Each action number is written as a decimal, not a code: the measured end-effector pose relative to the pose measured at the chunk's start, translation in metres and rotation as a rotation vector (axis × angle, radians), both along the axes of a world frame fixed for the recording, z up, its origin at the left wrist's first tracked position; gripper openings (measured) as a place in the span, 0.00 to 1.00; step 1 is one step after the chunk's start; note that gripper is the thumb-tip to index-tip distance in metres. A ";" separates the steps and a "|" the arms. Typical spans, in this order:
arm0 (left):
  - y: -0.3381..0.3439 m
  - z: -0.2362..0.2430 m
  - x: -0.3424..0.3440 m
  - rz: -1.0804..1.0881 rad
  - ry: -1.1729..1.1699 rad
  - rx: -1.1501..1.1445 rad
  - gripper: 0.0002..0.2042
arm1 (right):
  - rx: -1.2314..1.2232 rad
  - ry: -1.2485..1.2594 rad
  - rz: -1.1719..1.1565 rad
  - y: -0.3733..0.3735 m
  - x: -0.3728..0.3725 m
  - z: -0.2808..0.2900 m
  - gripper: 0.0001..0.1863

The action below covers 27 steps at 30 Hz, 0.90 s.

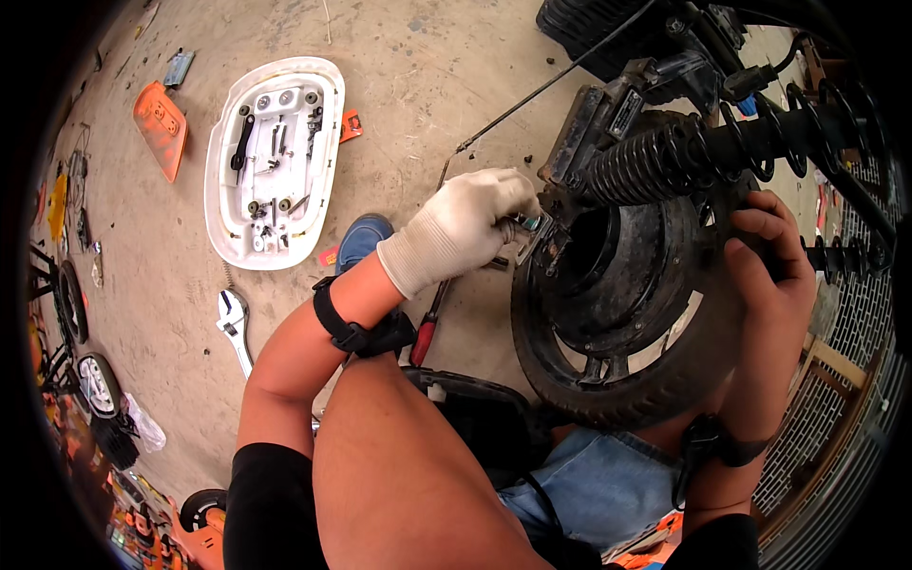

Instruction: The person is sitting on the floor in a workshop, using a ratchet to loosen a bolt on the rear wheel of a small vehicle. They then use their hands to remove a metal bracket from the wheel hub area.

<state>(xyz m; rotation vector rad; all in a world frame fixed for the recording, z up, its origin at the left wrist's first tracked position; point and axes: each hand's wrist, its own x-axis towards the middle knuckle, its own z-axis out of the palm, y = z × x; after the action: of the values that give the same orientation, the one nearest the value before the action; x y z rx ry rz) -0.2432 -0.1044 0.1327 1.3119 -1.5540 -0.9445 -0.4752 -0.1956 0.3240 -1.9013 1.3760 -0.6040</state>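
Note:
My left hand (465,223), in a white knit glove, is closed at the near-left side of the hub. Its fingers pinch a small metal piece (535,234) with a bit of green on it, partly hidden by the glove. The black wheel (608,408) has a dusty tire and a round hub (627,294), and stands between my hands. My right hand (774,252), bare, curls its fingers over the right side of the tire. Above the hub runs a black coil-spring shock absorber (655,161), with a dirty metal bracket (594,123) beside it.
A white tray (217,190) holds bolts, washers and small parts on the concrete floor. An adjustable wrench (234,328), an orange plastic cover (163,128) and a red-handled tool (425,340) lie around. A thin cable (551,81) stretches down from the vehicle. Metal grating (807,427) stands at right.

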 end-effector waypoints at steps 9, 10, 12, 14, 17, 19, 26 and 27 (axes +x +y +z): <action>0.004 0.023 -0.005 0.204 0.079 0.306 0.12 | 0.013 -0.004 -0.024 0.001 0.002 0.001 0.11; 0.004 0.025 -0.004 0.232 0.051 0.396 0.14 | 0.017 0.000 -0.028 0.002 0.004 0.001 0.11; 0.002 0.011 0.003 0.152 -0.103 0.438 0.17 | 0.012 0.013 -0.016 0.002 0.003 0.002 0.11; -0.004 0.013 0.000 0.034 -0.112 0.469 0.20 | 0.014 0.008 -0.012 0.001 0.001 0.002 0.11; -0.001 0.019 0.000 -0.019 -0.005 0.421 0.16 | 0.017 -0.003 -0.025 0.002 0.001 0.001 0.11; 0.002 0.013 0.004 -0.023 -0.005 0.260 0.16 | 0.011 0.004 -0.025 0.003 0.004 0.001 0.11; 0.007 0.025 0.003 0.198 0.014 0.405 0.18 | 0.021 -0.005 -0.038 0.003 0.002 0.001 0.11; 0.003 0.015 0.007 0.158 -0.040 0.494 0.19 | 0.017 -0.003 -0.033 0.002 0.002 0.001 0.11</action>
<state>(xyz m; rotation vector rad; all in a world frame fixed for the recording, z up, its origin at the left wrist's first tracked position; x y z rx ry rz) -0.2360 -0.1012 0.1475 1.7750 -1.2637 -1.2547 -0.4728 -0.1931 0.3251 -1.8669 1.4091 -0.6089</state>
